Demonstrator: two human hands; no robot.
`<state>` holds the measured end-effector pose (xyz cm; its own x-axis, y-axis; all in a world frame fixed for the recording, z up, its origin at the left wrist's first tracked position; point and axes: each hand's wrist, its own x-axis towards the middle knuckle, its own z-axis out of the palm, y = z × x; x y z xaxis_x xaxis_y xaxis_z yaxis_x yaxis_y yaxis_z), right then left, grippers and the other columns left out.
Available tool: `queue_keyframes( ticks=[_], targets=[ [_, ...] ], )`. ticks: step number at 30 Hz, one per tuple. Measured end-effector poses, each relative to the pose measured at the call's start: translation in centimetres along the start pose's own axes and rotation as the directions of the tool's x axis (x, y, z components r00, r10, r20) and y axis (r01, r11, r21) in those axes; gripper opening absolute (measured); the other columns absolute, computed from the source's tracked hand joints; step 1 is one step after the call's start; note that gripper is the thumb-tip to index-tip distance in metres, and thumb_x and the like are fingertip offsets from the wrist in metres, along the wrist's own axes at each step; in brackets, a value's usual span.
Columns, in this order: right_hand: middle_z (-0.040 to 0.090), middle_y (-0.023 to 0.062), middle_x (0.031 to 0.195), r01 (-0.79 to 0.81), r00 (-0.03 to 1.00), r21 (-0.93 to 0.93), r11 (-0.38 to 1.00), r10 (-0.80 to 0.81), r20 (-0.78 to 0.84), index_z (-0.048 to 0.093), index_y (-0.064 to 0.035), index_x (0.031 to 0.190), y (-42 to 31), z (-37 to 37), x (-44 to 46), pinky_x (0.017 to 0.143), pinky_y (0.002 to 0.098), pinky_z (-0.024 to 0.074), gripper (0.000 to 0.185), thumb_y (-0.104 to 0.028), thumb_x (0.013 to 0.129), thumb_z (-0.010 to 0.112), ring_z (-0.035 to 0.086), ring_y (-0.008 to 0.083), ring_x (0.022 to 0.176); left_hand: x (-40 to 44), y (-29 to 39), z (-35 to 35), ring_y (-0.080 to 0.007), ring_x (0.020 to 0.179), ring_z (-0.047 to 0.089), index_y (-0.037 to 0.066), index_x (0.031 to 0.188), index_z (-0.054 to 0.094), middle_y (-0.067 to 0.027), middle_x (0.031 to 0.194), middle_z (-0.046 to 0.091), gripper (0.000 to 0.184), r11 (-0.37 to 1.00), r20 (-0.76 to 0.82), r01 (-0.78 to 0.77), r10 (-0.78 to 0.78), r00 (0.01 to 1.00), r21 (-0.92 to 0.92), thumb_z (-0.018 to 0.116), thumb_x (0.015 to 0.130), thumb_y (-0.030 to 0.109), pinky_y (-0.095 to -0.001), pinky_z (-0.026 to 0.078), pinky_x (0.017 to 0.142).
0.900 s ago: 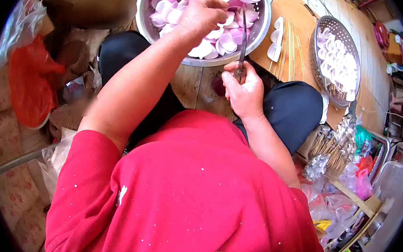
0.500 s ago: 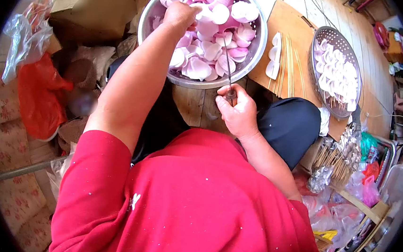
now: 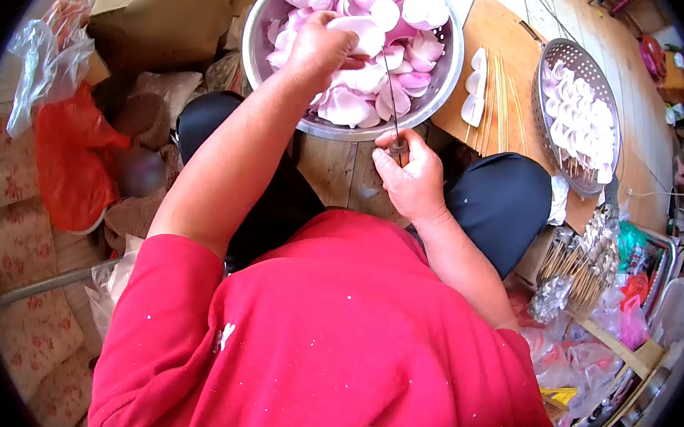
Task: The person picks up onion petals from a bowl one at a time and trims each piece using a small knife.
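My left hand [image 3: 320, 52] is closed on a pale, curved onion piece [image 3: 360, 35] over a metal basin [image 3: 252, 47]. The basin is heaped with purple and white onion layers [image 3: 347, 107]. A thin metal spike [image 3: 392, 101] with a short dark handle [image 3: 398, 152] is gripped in my right hand [image 3: 414, 180], just below the near rim. The spike points away from me over the basin, its upper end close to the held onion piece. Whether it touches or pierces that piece I cannot tell.
Right of the basin, a wooden board [image 3: 496, 29] carries thin bamboo sticks [image 3: 500, 105] and a row of white pieces [image 3: 474, 87]. A perforated metal tray [image 3: 545, 109] holds skewered onion pieces. Foil and sticks [image 3: 567, 268] lie lower right; a red bag [image 3: 73, 162] is at left.
My left hand has moved down and right, bringing an onion piece towards the spike's upper end. The right hand keeps its grip on the handle. The whole view has shifted slightly.
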<state>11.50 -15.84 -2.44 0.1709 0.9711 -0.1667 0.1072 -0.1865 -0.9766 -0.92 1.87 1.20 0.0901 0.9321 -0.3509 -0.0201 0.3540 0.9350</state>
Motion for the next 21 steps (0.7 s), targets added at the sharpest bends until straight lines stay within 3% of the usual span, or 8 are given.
queue_keyframes(
  ticks=[2,4,6,8,11,14,16,21],
  targets=[
    [0.061,0.0035,0.063,-0.029,0.999,-0.067,0.997,0.030,0.014,0.061,-0.0057,0.090,-0.6,0.0,-0.1,0.059,0.0288,0.0482,0.013,-0.011,0.080,0.067,0.060,0.0128,0.058,-1.7,-0.7,0.4,-0.0314,0.076,0.069,-0.003,0.129,0.039,-0.0218,0.103,0.061,0.052,0.988,0.047,0.128,-0.124,0.991,-0.084,0.055,0.079,-0.005,-0.0375,0.060,0.059],
    [0.063,0.0048,0.064,0.043,0.999,-0.156,0.987,-0.044,-0.006,0.061,-0.0056,0.090,-1.0,0.1,-0.1,0.060,0.0297,0.0491,0.014,-0.012,0.080,0.067,0.062,0.0148,0.059,-3.0,-1.2,0.2,-0.0309,0.079,0.069,-0.003,0.127,0.041,-0.0204,0.104,0.061,0.050,0.971,0.172,0.180,-0.152,0.973,-0.160,0.056,0.079,-0.002,-0.0371,0.060,0.061],
    [0.066,0.0102,0.070,0.048,0.998,-0.233,0.971,-0.055,-0.024,0.061,-0.0049,0.091,-0.6,0.2,0.1,0.065,0.0343,0.0510,0.016,-0.015,0.079,0.066,0.066,0.0225,0.066,-4.5,-1.7,0.2,-0.0300,0.080,0.069,-0.004,0.125,0.044,-0.0203,0.105,0.061,0.046,0.965,0.139,0.204,-0.182,0.973,-0.165,0.056,0.080,0.001,-0.0362,0.060,0.064],
    [0.066,0.0120,0.073,0.101,0.993,-0.276,0.956,-0.116,-0.038,0.062,-0.0041,0.092,0.2,0.3,0.3,0.068,0.0353,0.0511,0.018,-0.015,0.079,0.065,0.067,0.0241,0.069,-5.3,-2.0,-0.1,-0.0285,0.086,0.067,-0.005,0.120,0.047,-0.0178,0.109,0.058,0.038,0.963,0.159,0.228,-0.205,0.966,-0.144,0.054,0.084,0.003,-0.0393,0.060,0.072],
    [0.067,0.0129,0.075,0.020,1.000,-0.326,0.945,-0.022,-0.002,0.061,-0.0034,0.093,-0.7,0.3,0.3,0.070,0.0353,0.0511,0.019,-0.015,0.079,0.065,0.067,0.0240,0.071,-5.8,-2.4,-0.8,-0.0283,0.090,0.067,-0.007,0.116,0.048,-0.0180,0.109,0.059,0.035,0.983,0.188,0.162,-0.144,0.972,-0.089,0.056,0.085,0.007,-0.0373,0.059,0.074],
    [0.067,0.0128,0.076,0.044,0.999,-0.300,0.953,-0.041,0.016,0.061,-0.0029,0.093,-0.2,0.5,0.3,0.070,0.0351,0.0511,0.020,-0.015,0.079,0.065,0.067,0.0234,0.071,-5.7,-2.8,-1.3,-0.0272,0.091,0.067,-0.007,0.115,0.048,-0.0174,0.107,0.060,0.036,0.988,0.229,0.133,-0.112,0.967,-0.080,0.058,0.084,0.008,-0.0345,0.059,0.075],
    [0.067,0.0125,0.076,0.036,0.999,-0.297,0.954,-0.031,0.020,0.061,-0.0027,0.094,-0.2,0.6,0.3,0.070,0.0351,0.0511,0.020,-0.016,0.078,0.065,0.067,0.0231,0.071,-5.9,-2.6,-1.5,-0.0287,0.085,0.069,-0.013,0.113,0.047,-0.0207,0.103,0.060,0.040,0.996,0.214,0.083,-0.072,0.974,-0.045,0.060,0.081,0.006,-0.0340,0.060,0.069],
    [0.067,0.0123,0.076,-0.033,0.998,-0.291,0.956,0.044,0.033,0.061,-0.0025,0.094,-0.4,0.6,0.3,0.070,0.0344,0.0510,0.022,-0.017,0.078,0.065,0.066,0.0225,0.071,-5.9,-2.6,-2.0,-0.0295,0.083,0.069,-0.013,0.114,0.046,-0.0216,0.103,0.060,0.041,0.995,0.209,0.090,-0.079,0.975,-0.041,0.059,0.081,0.006,-0.0342,0.060,0.069]
  ],
)
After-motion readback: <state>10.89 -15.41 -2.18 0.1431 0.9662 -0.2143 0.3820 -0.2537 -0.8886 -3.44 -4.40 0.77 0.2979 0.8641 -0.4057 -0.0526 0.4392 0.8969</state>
